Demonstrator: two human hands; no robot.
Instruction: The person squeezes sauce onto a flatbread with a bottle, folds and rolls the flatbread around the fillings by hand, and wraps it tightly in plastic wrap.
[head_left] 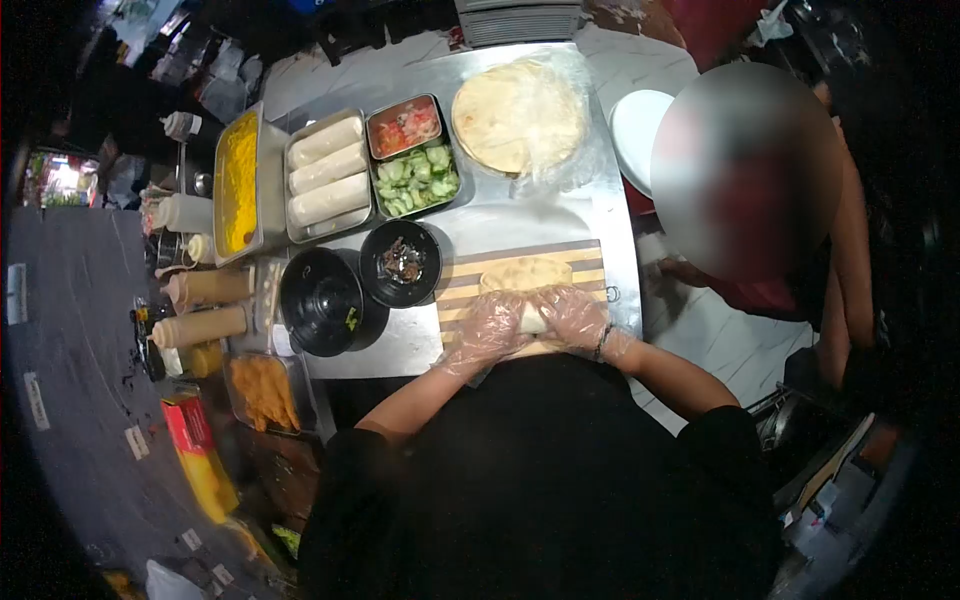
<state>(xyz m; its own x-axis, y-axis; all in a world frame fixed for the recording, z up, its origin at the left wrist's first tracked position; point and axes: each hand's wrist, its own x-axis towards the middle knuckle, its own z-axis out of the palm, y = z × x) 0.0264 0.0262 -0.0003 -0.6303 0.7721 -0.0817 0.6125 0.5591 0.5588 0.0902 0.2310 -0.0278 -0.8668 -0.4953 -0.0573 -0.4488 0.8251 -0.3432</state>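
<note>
Both of my hands wear clear plastic gloves and meet over a striped wooden cutting board (455,290). On the board lies a flatbread (525,274), its far part flat and its near part rolled up under my fingers. My left hand (490,328) curls round the left side of the roll, my right hand (578,322) round the right side. A pale patch of the roll (532,319) shows between them; what is inside it is hidden. Left of the board stand a black bowl with a few dark bits (400,264) and a larger black bowl (322,302) with a green scrap.
A stack of flatbreads (518,117) lies partly in plastic at the back. Trays hold white rolls (330,172), chopped cucumber (417,180), tomato (405,128) and yellow food (240,185). Sauce bottles (200,327) and fried pieces (262,392) are left. A person (760,180) is right, near a white plate (638,135).
</note>
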